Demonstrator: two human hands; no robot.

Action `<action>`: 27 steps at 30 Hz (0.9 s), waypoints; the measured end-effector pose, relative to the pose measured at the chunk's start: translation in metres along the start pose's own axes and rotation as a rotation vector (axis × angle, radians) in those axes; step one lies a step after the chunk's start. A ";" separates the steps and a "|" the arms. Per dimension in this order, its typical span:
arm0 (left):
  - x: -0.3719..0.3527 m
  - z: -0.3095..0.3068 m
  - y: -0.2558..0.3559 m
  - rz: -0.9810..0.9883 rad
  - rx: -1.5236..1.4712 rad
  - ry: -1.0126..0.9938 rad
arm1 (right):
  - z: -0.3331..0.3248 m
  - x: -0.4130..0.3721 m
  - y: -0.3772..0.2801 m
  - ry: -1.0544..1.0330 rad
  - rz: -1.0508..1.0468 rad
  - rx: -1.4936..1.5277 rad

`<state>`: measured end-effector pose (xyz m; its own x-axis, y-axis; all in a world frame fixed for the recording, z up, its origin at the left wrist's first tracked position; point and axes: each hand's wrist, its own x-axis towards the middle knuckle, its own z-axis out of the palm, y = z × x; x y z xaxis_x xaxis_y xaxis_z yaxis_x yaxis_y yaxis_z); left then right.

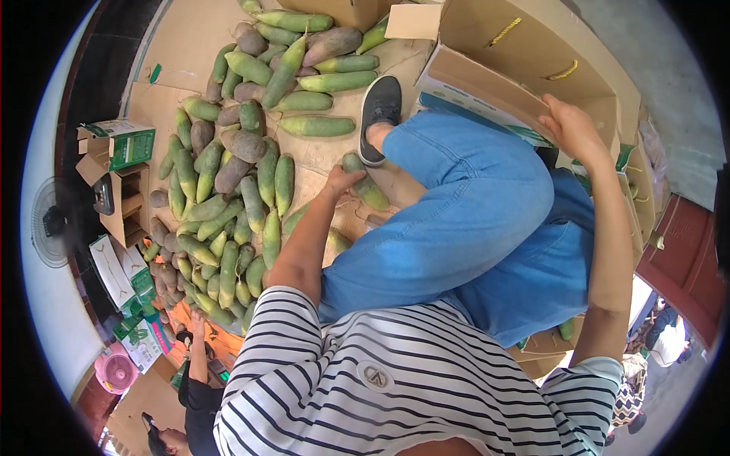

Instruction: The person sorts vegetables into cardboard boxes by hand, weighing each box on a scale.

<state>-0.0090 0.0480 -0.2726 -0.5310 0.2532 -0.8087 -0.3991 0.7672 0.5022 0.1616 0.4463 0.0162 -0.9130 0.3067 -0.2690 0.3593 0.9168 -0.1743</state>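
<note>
Brown cardboard is spread across the floor as the biggest thing in view, and its likely weakness is give: with weight pressing near an edge it might shift or crease. On it lies the heap of green radishes, piled loosely with some darker, soil-coated ones among them. Rounded sides and crossed layers could let a few roll if one near the bottom were pulled.

To the right, an open box stands beside the person's bent leg. Its thin wall might bow if leaned on, and the knee, so close to it, could knock it askew. The dark shoe is planted just beside one green radish (a small turn of the foot could scuff its skin).

That radish lies between shoe and leg, with the left hand closed around its upper end; a hold so far from the middle might let the lower end swing against the leg. The right hand is at the box's rim, fingers loosely bent; I cannot tell whether it grips. Smallest, the yellow rope handles could snag something passing inside.
</note>
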 end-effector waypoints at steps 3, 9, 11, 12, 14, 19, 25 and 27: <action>0.016 0.008 -0.017 0.004 -0.010 0.048 | 0.003 0.000 0.002 -0.011 0.015 -0.008; 0.004 0.007 -0.017 0.044 -0.049 0.047 | 0.002 -0.002 0.000 0.002 -0.008 0.002; -0.006 -0.004 -0.013 0.183 -0.084 0.141 | 0.002 -0.003 0.001 0.019 -0.023 0.006; -0.015 -0.011 -0.007 0.252 -0.100 0.188 | 0.004 -0.003 0.002 0.041 -0.041 0.007; -0.062 -0.033 0.039 0.506 -0.165 0.285 | 0.008 -0.004 0.006 0.079 -0.067 0.010; -0.158 -0.080 0.160 0.931 -0.312 0.518 | 0.006 -0.004 0.007 0.048 -0.050 0.005; -0.251 -0.045 0.293 1.391 -0.803 0.275 | 0.005 -0.004 0.002 -0.003 0.007 0.001; -0.260 -0.017 0.313 1.234 -0.672 0.093 | 0.005 -0.006 -0.001 0.035 -0.019 0.005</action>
<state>-0.0085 0.2127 0.1005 -0.8325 0.4876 0.2630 0.0911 -0.3478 0.9331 0.1676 0.4427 0.0134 -0.9257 0.2984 -0.2324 0.3430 0.9212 -0.1836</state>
